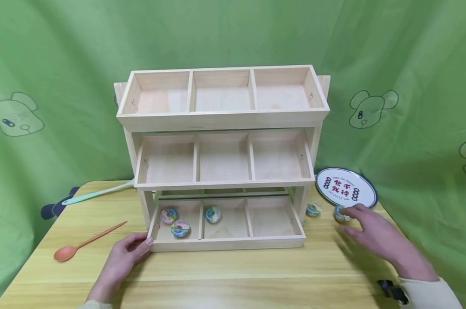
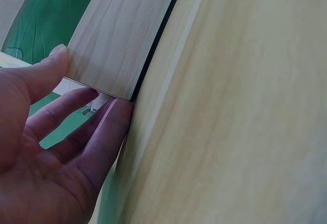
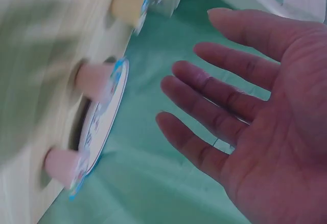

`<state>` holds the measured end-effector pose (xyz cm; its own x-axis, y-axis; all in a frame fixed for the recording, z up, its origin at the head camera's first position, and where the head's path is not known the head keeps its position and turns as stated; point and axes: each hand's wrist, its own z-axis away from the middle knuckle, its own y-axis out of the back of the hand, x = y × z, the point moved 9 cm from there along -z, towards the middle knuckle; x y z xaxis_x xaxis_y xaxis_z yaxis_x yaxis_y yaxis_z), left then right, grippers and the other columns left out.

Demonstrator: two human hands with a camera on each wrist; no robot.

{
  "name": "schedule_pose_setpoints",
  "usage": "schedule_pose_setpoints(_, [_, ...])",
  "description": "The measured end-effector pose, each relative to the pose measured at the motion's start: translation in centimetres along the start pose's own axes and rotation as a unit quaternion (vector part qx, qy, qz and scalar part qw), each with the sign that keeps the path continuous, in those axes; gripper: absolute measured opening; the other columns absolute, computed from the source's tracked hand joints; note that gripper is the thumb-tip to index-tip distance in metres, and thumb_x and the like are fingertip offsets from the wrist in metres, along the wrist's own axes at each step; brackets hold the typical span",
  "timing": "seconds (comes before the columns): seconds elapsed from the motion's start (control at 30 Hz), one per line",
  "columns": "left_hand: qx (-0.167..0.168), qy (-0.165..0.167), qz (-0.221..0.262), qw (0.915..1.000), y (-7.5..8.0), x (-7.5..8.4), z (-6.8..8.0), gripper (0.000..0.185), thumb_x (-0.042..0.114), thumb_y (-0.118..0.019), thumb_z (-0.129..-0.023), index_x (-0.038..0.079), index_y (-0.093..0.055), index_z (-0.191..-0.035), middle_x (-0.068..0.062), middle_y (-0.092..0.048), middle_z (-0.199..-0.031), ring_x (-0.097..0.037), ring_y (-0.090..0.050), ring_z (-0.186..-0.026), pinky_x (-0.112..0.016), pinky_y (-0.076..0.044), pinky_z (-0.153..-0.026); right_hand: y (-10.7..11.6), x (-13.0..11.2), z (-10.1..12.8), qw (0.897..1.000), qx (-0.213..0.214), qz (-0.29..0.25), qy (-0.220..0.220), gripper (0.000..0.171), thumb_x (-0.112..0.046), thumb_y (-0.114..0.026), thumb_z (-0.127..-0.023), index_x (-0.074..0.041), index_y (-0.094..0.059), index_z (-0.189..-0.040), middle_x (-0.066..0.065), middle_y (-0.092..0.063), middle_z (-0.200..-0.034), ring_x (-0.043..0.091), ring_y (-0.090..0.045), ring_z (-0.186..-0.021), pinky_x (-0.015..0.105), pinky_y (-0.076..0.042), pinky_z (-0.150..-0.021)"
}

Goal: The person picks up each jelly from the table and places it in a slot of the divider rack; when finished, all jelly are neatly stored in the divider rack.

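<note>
A three-tier wooden rack [image 1: 223,116] stands on the table. In its bottom tray [image 1: 233,243], two small jelly cups [image 1: 175,222] lie in the left compartment and one cup [image 1: 213,214] in the middle one. My left hand [image 1: 138,245] grips the tray's front left corner, with the thumb [image 2: 48,68] on the wood and the fingers [image 2: 104,127] under its edge. Right of the rack, my right hand [image 1: 358,223] hovers with its fingers [image 3: 214,106] spread, holding nothing. Its fingertips are beside a jelly cup [image 1: 340,213]; another cup [image 1: 313,209] stands by the rack's right leg.
A round white plate [image 1: 346,187] with printed characters lies at the back right. An orange spoon [image 1: 82,244] and a pale green spoon [image 1: 97,194] lie on the table's [image 1: 233,274] left side. A green cloth hangs behind. The right wrist view is blurred and shows several cups [image 3: 97,81].
</note>
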<state>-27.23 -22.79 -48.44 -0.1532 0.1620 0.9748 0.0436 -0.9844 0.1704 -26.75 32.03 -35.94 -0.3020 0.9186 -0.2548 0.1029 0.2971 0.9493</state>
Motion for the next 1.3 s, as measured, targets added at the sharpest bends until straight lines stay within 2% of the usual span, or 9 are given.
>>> schedule_pose_setpoints(0.1, [0.002, -0.001, 0.0, 1.0, 0.0, 0.1, 0.1, 0.049, 0.025, -0.068, -0.08, -0.005, -0.054, -0.116, -0.019, -0.054, -0.109, -0.022, -0.056, -0.094, -0.027, -0.051, -0.081, -0.1, 1.5, 0.2, 1.0, 0.001, -0.003, -0.011, 0.045, -0.023, -0.067, -0.079, 0.002, -0.054, -0.115, 0.027, -0.048, -0.112, 0.047, -0.047, -0.096, 0.063, -0.04, -0.079])
schedule_pose_setpoints(0.27, [0.003, -0.002, 0.0, 1.0, 0.1, 0.2, 0.1, 0.051, 0.025, -0.069, -0.079, -0.005, -0.053, -0.116, -0.019, -0.055, -0.108, -0.022, -0.056, -0.094, -0.027, -0.051, -0.081, -0.5, 4.4, 0.4, 0.999, -0.003, -0.011, -0.036, 0.049, -0.021, -0.068, -0.078, 0.004, -0.05, -0.117, 0.031, -0.04, -0.12, 0.046, -0.049, -0.09, 0.065, -0.039, -0.075])
schedule_pose_setpoints(0.4, [0.001, -0.001, 0.006, 1.0, 0.0, 0.1, 0.1, 0.05, 0.024, -0.069, -0.079, -0.006, -0.053, -0.116, -0.019, -0.055, -0.108, -0.023, -0.057, -0.094, -0.027, -0.051, -0.081, -0.7, 6.4, 0.9, 0.999, -0.004, -0.01, -0.054, 0.052, -0.028, -0.065, -0.082, 0.003, -0.048, -0.12, 0.033, -0.037, -0.122, 0.048, -0.049, -0.091, 0.066, -0.039, -0.072])
schedule_pose_setpoints(0.53, [0.001, -0.001, 0.004, 1.0, 0.0, 0.1, 0.1, 0.05, 0.024, -0.069, -0.079, -0.006, -0.053, -0.116, -0.019, -0.055, -0.108, -0.023, -0.057, -0.094, -0.028, -0.051, -0.081, -1.3, 8.5, 1.5, 0.997, -0.013, -0.013, -0.078, 0.061, -0.036, -0.062, -0.083, 0.004, -0.042, -0.126, 0.035, -0.034, -0.123, 0.052, -0.044, -0.095, 0.07, -0.036, -0.071])
schedule_pose_setpoints(0.63, [0.003, 0.0, 0.002, 1.0, 0.0, 0.0, 0.1, 0.05, 0.025, -0.069, -0.079, -0.005, -0.054, -0.116, -0.019, -0.055, -0.108, -0.022, -0.057, -0.094, -0.027, -0.051, -0.081, -2.1, 10.1, 1.7, 0.995, -0.029, -0.011, -0.09, 0.07, -0.04, -0.062, -0.082, 0.006, -0.038, -0.128, 0.036, -0.027, -0.127, 0.056, -0.036, -0.101, 0.073, -0.029, -0.076])
schedule_pose_setpoints(0.77, [0.004, 0.001, 0.004, 1.0, 0.1, 0.0, 0.1, 0.05, 0.025, -0.069, -0.078, -0.005, -0.054, -0.116, -0.019, -0.055, -0.108, -0.021, -0.057, -0.093, -0.027, -0.051, -0.081, -2.8, 11.6, 1.8, 0.995, -0.031, 0.004, -0.09, 0.072, -0.04, -0.064, -0.08, 0.01, -0.038, -0.125, 0.039, -0.025, -0.126, 0.059, -0.03, -0.103, 0.073, -0.025, -0.08])
schedule_pose_setpoints(1.0, [0.005, 0.002, 0.003, 1.0, 0.1, 0.0, 0.1, 0.05, 0.025, -0.069, -0.079, -0.005, -0.054, -0.116, -0.019, -0.056, -0.108, -0.022, -0.057, -0.093, -0.027, -0.051, -0.08, -3.3, 12.8, 1.7, 0.994, -0.038, 0.008, -0.102, 0.068, -0.042, -0.058, -0.084, 0.009, -0.04, -0.124, 0.038, -0.03, -0.121, 0.057, -0.033, -0.101, 0.073, -0.027, -0.079])
schedule_pose_setpoints(1.3, [0.006, 0.0, 0.002, 1.0, 0.1, 0.1, 0.2, 0.05, 0.024, -0.069, -0.079, -0.005, -0.053, -0.116, -0.019, -0.056, -0.107, -0.022, -0.057, -0.093, -0.027, -0.051, -0.081, -3.1, 12.7, 1.5, 0.995, -0.046, 0.018, -0.091, 0.058, -0.034, -0.058, -0.086, 0.009, -0.043, -0.122, 0.04, -0.037, -0.113, 0.056, -0.037, -0.097, 0.071, -0.031, -0.077])
